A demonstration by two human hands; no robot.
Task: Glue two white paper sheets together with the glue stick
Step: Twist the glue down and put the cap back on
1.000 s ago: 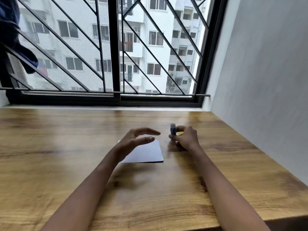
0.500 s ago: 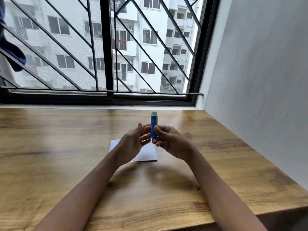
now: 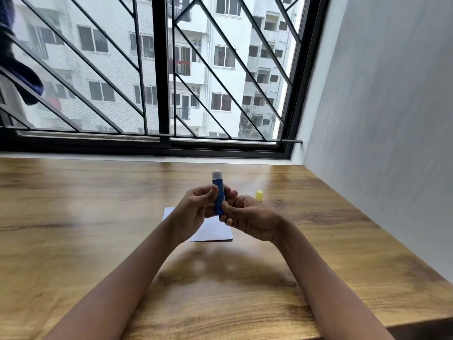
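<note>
A blue glue stick [image 3: 219, 190] with a pale tip stands upright above the table, held between both hands. My left hand [image 3: 196, 212] grips its upper body with thumb and fingers. My right hand [image 3: 247, 218] pinches its lower end. Below and behind the hands lies white paper [image 3: 213, 230] flat on the wooden table [image 3: 98, 217]; whether it is one sheet or two stacked I cannot tell. A small yellow cap [image 3: 259, 195] stands on the table just right of my right hand.
A barred window [image 3: 159, 69] runs along the table's far edge. A grey wall [image 3: 380, 119] borders the right side. A dark cloth [image 3: 19, 77] hangs at the upper left. The table's front edge is at the lower right.
My right hand lifted the glue stick off the table, and my left hand came over to grip it. The yellow cap now shows on the table beside my right hand.
</note>
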